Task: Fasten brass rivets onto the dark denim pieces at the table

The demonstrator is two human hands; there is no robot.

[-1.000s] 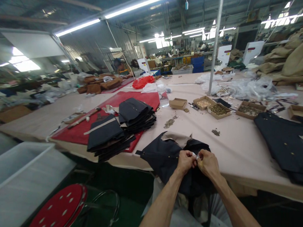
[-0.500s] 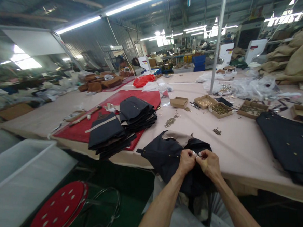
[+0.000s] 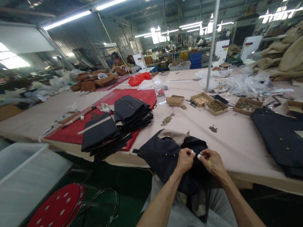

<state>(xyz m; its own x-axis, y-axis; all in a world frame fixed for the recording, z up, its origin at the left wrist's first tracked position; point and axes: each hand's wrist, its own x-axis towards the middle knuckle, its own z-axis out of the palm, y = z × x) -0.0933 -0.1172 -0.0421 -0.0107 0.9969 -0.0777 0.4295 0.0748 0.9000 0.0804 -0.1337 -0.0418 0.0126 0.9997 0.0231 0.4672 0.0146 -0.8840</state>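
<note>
A dark navy garment [image 3: 166, 153] with a tan lining hangs over the near edge of the pink table [image 3: 235, 146] and down onto my lap. My left hand [image 3: 185, 160] and my right hand [image 3: 211, 161] meet above it, both pinched closed on its fabric. Something small and white shows at the fingertips of each hand. I cannot make out what it is.
Two stacks of dark folded pieces [image 3: 116, 126] lie on a red mat [image 3: 75, 130]. Cardboard boxes of metal fittings [image 3: 215, 106] and loose rings [image 3: 166, 120] sit mid-table. More dark fabric [image 3: 284, 139] lies at right. A red stool [image 3: 52, 215] and a grey bin [image 3: 19, 176] stand at left. A person works far back.
My two hands have drawn slightly apart over the garment. The view has shifted a little; everything on the table stays in place.
</note>
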